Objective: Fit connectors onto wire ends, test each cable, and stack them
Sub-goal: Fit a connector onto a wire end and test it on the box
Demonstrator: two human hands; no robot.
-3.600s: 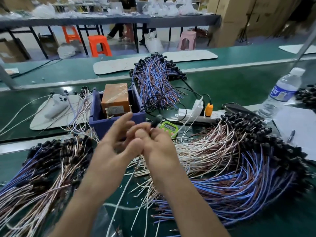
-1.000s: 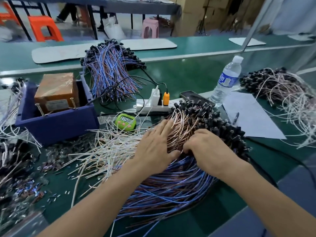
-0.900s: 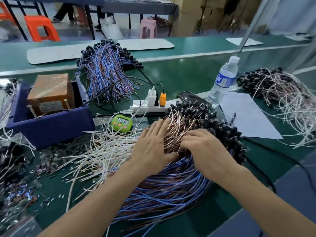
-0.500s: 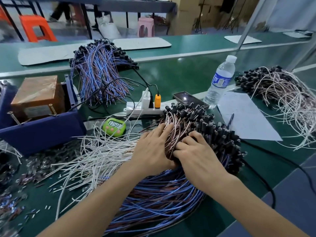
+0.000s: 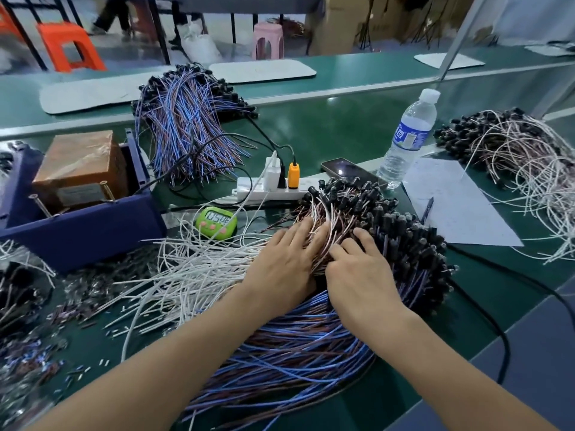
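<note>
Head view: the heap of cables [image 5: 311,353] lies on the green table [image 5: 342,129], filling the centre and running down toward 6 o'clock. Its wires are thin. They are blue and brown in the lower part and pinkish-brown and white higher up. They fan out from a dense band of small black connectors [image 5: 404,234] that curves along the heap's edge from 12 to 3 o'clock.

The left hand [image 5: 286,262] lies flat on the pinkish wires with its fingers straight and slightly spread, pressing down. The right hand [image 5: 361,275] sits just beside it at 3 o'clock. Its index finger is stretched toward the connectors and its other fingers are bent into the wires. I cannot tell whether they pinch a wire.

Loose white wires [image 5: 193,275] without connectors spill from the heap toward 9 o'clock. At 11 o'clock of the hands stand a green timer [image 5: 217,222] and, beyond it, a white power strip [image 5: 267,189] with an orange plug [image 5: 293,175].

A blue box [image 5: 77,231] holding a brown block [image 5: 81,163] sits at 9 to 10 o'clock. A second blue-and-brown bundle [image 5: 186,119] lies at 11 o'clock, farther back. A water bottle [image 5: 407,138], a phone [image 5: 345,171] and a paper sheet [image 5: 451,206] lie at 1 to 2 o'clock, and another pile of white wires [image 5: 522,157] at 2 o'clock.
</note>
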